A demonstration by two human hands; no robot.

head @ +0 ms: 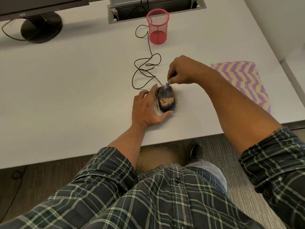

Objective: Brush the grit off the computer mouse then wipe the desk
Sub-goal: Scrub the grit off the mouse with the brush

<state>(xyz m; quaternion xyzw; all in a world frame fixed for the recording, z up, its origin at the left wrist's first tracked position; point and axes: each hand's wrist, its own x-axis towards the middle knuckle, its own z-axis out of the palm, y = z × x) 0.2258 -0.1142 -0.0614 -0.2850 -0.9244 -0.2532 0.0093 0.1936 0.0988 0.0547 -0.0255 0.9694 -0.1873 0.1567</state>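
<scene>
White bench point(74, 90), matte, near edge running across the view; grey-brown carpet point(219, 146) below it, with a tan dusting of grit on the floor under the bench edge. One open cable hatch point(113, 14) is set into the far side of the bench. One monitor point(41, 25) on a round black stand, far left. One pink mesh pen cup point(158, 27), upright, far centre. One folded cloth point(244, 81), purple and yellow zigzag, lies flat at the right, well apart from the mouse. One black computer mouse point(165, 100) sits mid-bench, its cord point(145, 68) looping away toward the hatch; tan grit point(167, 101) lies across its back and in a thin ring on the bench around it. One small blue brush point(167, 84), head down on the front of the mouse. Left hand point(148, 109) lies flat beside the mouse, fingers along its left side, thumb hooked round its rear end, bracing it. Right hand point(183, 71) reaches over from the right, wrist raised, fingers curled in a tight grip pinching the brush handle. Both plaid sleeves are rolled to the elbow.
</scene>
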